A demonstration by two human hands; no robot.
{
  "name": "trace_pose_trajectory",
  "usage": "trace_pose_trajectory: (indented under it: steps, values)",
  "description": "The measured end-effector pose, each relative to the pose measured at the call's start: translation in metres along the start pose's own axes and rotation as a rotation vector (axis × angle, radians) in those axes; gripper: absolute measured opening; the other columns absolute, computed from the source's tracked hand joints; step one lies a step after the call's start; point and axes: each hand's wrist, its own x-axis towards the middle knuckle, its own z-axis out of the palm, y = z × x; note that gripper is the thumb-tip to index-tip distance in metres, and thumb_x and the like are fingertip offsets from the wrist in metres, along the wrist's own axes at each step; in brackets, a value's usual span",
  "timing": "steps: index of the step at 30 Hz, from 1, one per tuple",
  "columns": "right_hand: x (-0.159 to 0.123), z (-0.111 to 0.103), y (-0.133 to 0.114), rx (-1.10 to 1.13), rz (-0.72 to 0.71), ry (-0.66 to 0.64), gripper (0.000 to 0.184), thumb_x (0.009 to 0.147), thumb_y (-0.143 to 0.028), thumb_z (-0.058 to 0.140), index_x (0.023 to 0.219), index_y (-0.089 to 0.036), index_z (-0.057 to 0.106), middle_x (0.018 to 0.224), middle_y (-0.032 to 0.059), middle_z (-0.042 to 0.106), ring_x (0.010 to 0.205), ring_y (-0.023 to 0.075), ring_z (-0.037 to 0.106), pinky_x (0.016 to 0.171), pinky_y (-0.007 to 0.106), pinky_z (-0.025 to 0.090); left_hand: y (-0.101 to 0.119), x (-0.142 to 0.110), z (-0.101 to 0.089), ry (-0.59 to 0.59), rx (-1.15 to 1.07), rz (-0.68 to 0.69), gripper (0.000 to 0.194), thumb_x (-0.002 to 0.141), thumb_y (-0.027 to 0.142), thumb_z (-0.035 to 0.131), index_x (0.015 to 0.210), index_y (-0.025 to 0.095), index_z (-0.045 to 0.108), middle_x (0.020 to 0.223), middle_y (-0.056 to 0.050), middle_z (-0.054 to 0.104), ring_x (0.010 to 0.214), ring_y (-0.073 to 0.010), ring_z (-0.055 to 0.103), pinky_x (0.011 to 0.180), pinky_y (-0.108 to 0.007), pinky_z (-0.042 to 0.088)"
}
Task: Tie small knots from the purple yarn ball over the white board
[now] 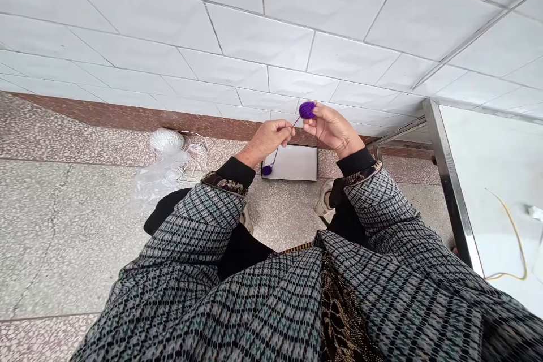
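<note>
My right hand (332, 129) is closed around a small purple yarn ball (307, 110), held at its fingertips in front of the tiled wall. My left hand (268, 138) pinches the purple strand (296, 122) that runs from that ball. From the pinch the strand drops to a second, smaller purple ball (267, 170) lying at the corner of a white rectangular tray (292, 163) on the floor. Both arms wear checked sleeves with black cuffs.
A white ball of cord (166, 139) with loose loops lies on clear plastic wrap (159, 176) by the wall at left. A metal-edged white table (453, 192) stands at right with a yellow cord (516, 235) on it. My shoes (324, 198) rest on speckled floor.
</note>
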Motion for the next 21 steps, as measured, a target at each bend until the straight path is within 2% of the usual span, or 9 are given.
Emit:
trace_pose_trajectory:
  steps: [3,5,7,11,14,17,19,21]
  values:
    - [0.006,-0.002,0.003,-0.119,-0.112,0.114,0.033,0.084,-0.021,0.085,0.098,-0.021,0.056,0.081,-0.0057,0.062,0.068,0.0066,0.063,0.074,0.021,0.063,0.005,-0.006,0.0,-0.198,0.02,-0.001,0.022,0.088,0.007,0.052,0.072,0.016,0.064,0.052,0.004,0.054,0.05,-0.0086,0.049,0.06,-0.021,0.041]
    - [0.009,-0.002,0.007,-0.303,-0.152,0.182,0.026,0.086,-0.014,0.079,0.097,-0.021,0.056,0.082,-0.0052,0.063,0.065,0.0063,0.061,0.069,0.02,0.059,0.008,-0.009,-0.002,-0.324,0.016,0.017,0.02,0.089,0.011,0.053,0.073,0.016,0.065,0.055,0.003,0.055,0.051,-0.0087,0.049,0.06,-0.021,0.041]
    - [0.009,-0.002,0.012,-0.532,-0.135,0.21,0.024,0.083,-0.006,0.073,0.095,-0.02,0.057,0.084,-0.0045,0.064,0.06,0.0061,0.058,0.06,0.02,0.054,0.011,-0.011,-0.004,-0.367,0.018,0.025,0.019,0.087,0.014,0.055,0.071,0.016,0.064,0.059,0.002,0.056,0.053,-0.0088,0.048,0.058,-0.021,0.039]
    - [0.005,-0.002,0.015,-0.844,-0.004,0.144,0.026,0.079,-0.001,0.068,0.095,-0.02,0.059,0.085,-0.004,0.064,0.055,0.008,0.059,0.055,0.022,0.049,0.011,-0.01,-0.011,-0.283,0.052,0.048,0.018,0.082,0.019,0.056,0.065,0.016,0.061,0.06,0.002,0.051,0.055,-0.009,0.042,0.057,-0.022,0.033]
    - [0.003,-0.004,0.012,-0.975,-0.034,0.19,0.023,0.081,-0.004,0.067,0.096,-0.02,0.059,0.084,-0.0039,0.063,0.058,0.0101,0.059,0.061,0.025,0.05,0.01,-0.009,-0.015,-0.278,0.13,0.075,0.021,0.082,0.026,0.056,0.066,0.016,0.065,0.057,0.003,0.047,0.054,-0.0096,0.037,0.057,-0.024,0.028]
    - [0.003,-0.006,0.009,-1.152,-0.099,0.244,0.023,0.081,-0.004,0.067,0.096,-0.019,0.06,0.085,-0.0024,0.063,0.067,0.0136,0.059,0.072,0.03,0.053,0.009,-0.009,-0.015,-0.259,0.24,0.107,0.023,0.082,0.031,0.057,0.069,0.016,0.07,0.059,0.003,0.05,0.056,-0.0105,0.039,0.059,-0.025,0.03]
    - [0.002,-0.006,0.008,-1.23,-0.052,0.191,0.024,0.078,-0.002,0.068,0.094,-0.019,0.063,0.085,-0.0006,0.065,0.073,0.0161,0.06,0.076,0.032,0.054,0.008,-0.009,-0.015,-0.219,0.288,0.131,0.024,0.082,0.031,0.058,0.07,0.016,0.071,0.062,0.001,0.055,0.059,-0.0115,0.043,0.062,-0.026,0.033]
    - [0.0,-0.005,0.008,-1.182,0.087,0.053,0.027,0.075,0.0,0.069,0.095,-0.018,0.066,0.087,0.0013,0.068,0.075,0.0173,0.063,0.073,0.031,0.055,0.006,-0.007,-0.016,-0.174,0.289,0.142,0.024,0.083,0.032,0.058,0.071,0.016,0.071,0.066,0.0,0.061,0.064,-0.0128,0.05,0.065,-0.026,0.037]
